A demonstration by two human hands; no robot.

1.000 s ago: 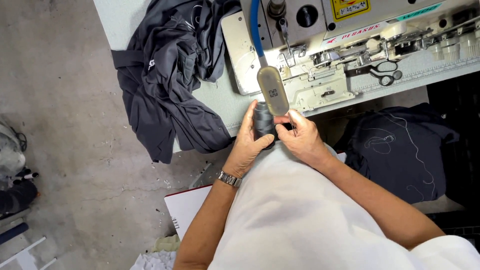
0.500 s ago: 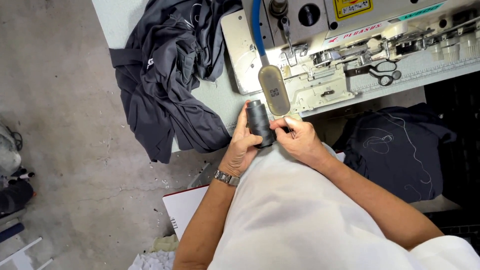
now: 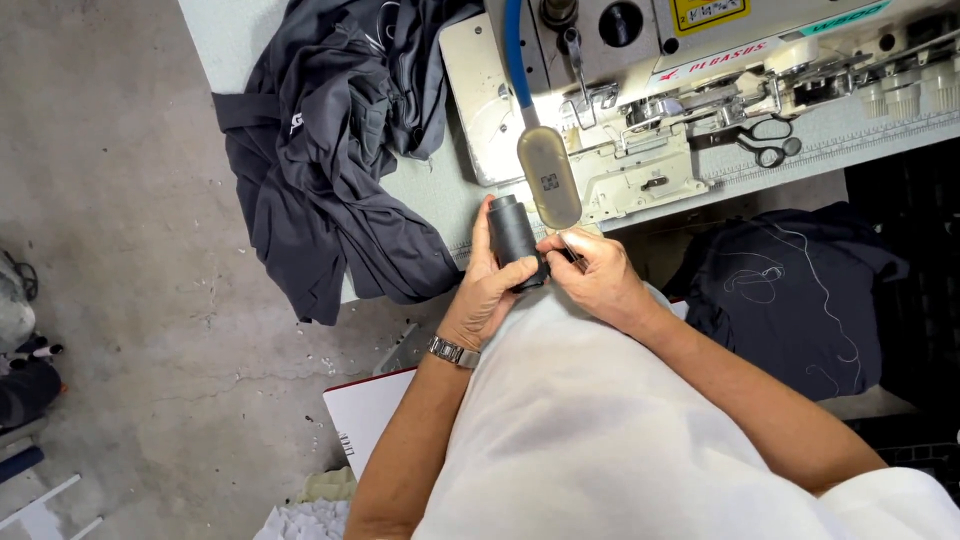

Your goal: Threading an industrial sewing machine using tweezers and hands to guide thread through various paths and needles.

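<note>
My left hand (image 3: 487, 292) grips a dark thread spool (image 3: 513, 236), held tilted just in front of the table edge. My right hand (image 3: 597, 275) is at the spool's lower end, fingers pinched together there with a thin metal tool (image 3: 572, 251) between them; any thread it holds is too fine to see. A wristwatch (image 3: 454, 351) sits on my left wrist. Right above the hands hangs an oval olive pad (image 3: 549, 176) on a blue tube, in front of the white sewing machine (image 3: 690, 90).
A heap of dark grey garments (image 3: 340, 150) spills over the table's left edge toward the concrete floor. Scissors (image 3: 768, 142) lie on the machine bed. Dark fabric with loose white thread (image 3: 800, 290) sits at my right. A white box (image 3: 370, 410) stands on the floor below.
Both hands have shifted the spool slightly; it now tilts more upright in my left hand, and the right fingers sit at its lower end.
</note>
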